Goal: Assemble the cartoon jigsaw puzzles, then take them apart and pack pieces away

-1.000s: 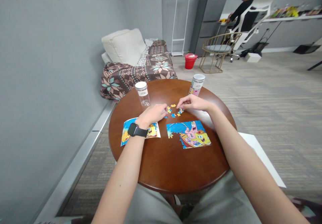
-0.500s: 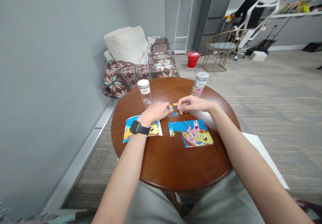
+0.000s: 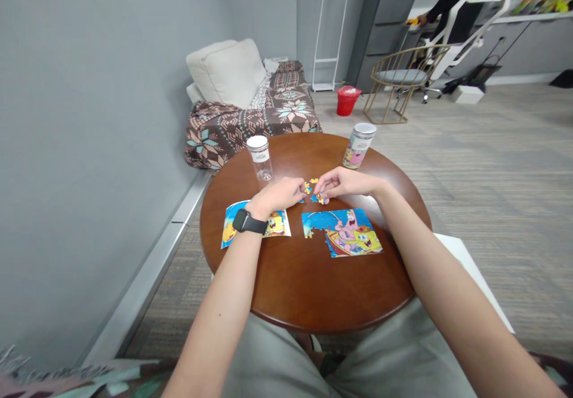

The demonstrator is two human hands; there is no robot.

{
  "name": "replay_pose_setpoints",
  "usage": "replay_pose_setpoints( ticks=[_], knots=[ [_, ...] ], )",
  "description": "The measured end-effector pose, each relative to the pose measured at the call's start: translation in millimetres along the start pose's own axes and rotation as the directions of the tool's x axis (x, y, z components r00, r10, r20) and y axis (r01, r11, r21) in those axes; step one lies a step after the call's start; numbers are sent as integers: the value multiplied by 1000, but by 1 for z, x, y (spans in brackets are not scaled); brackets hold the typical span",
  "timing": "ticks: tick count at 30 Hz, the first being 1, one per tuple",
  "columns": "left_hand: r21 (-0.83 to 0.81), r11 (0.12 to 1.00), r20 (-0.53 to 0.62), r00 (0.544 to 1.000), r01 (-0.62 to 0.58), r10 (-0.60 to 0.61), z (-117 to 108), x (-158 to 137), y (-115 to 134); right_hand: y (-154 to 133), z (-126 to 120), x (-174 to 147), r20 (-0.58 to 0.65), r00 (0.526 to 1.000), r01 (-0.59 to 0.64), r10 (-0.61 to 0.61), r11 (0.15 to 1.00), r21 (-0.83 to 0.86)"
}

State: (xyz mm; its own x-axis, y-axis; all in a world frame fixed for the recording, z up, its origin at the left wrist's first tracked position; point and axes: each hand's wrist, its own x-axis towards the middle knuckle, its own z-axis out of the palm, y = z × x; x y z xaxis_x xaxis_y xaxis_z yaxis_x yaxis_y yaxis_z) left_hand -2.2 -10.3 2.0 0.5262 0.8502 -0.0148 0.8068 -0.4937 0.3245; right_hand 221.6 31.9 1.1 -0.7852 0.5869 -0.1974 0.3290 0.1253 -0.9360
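Note:
My left hand (image 3: 286,193), with a black watch on the wrist, is closed at the left of a small group of loose puzzle pieces (image 3: 314,181). Its fingertips hide whatever they hold, if anything. My right hand (image 3: 340,182) pinches a puzzle piece (image 3: 321,199) just above the table, among the loose blue and yellow ones. Nearer to me lies a partly joined cartoon puzzle (image 3: 356,240), with a gap at its lower left. A printed cartoon picture sheet (image 3: 231,220) lies partly under my left wrist.
On the round wooden table (image 3: 286,284) stand a clear jar (image 3: 260,162) at the back left and a cartoon-labelled jar (image 3: 358,145) at the back right. Beyond are a covered sofa (image 3: 286,108), a red bin (image 3: 347,101), a gold-framed chair (image 3: 398,79) and a person (image 3: 450,4).
The view has shifted slightly. My right fingers have a puzzle piece showing more clearly at their tips, tilted among the loose pieces. My left hand has stayed almost in place.

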Motion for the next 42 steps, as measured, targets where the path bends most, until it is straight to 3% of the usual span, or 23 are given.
replay_pose_setpoints(
  ticks=[5, 9, 16, 32, 42],
  knots=[
    [-229, 970, 174, 977, -80, 121, -9, -5, 10, -11, 12, -1, 119, 991, -44, 54, 995, -85],
    [-297, 949, 289, 937, -109, 198, -8, -6, 8, -18, 27, 3, 190, 980, -22, 66, 973, -228],
    [-291, 950, 281, 939, -113, 198, -2, -1, 0, -21, 38, 10, 246, 967, 49, 62, 907, -419],
    [-284, 954, 276, 944, -98, 179, -5, -4, 4, -18, 40, 13, 262, 964, 103, 48, 838, -535],
    [-249, 966, 287, 948, -62, 135, -5, -3, 4, -18, 43, 14, 275, 961, 126, 30, 838, -531]
  ],
)
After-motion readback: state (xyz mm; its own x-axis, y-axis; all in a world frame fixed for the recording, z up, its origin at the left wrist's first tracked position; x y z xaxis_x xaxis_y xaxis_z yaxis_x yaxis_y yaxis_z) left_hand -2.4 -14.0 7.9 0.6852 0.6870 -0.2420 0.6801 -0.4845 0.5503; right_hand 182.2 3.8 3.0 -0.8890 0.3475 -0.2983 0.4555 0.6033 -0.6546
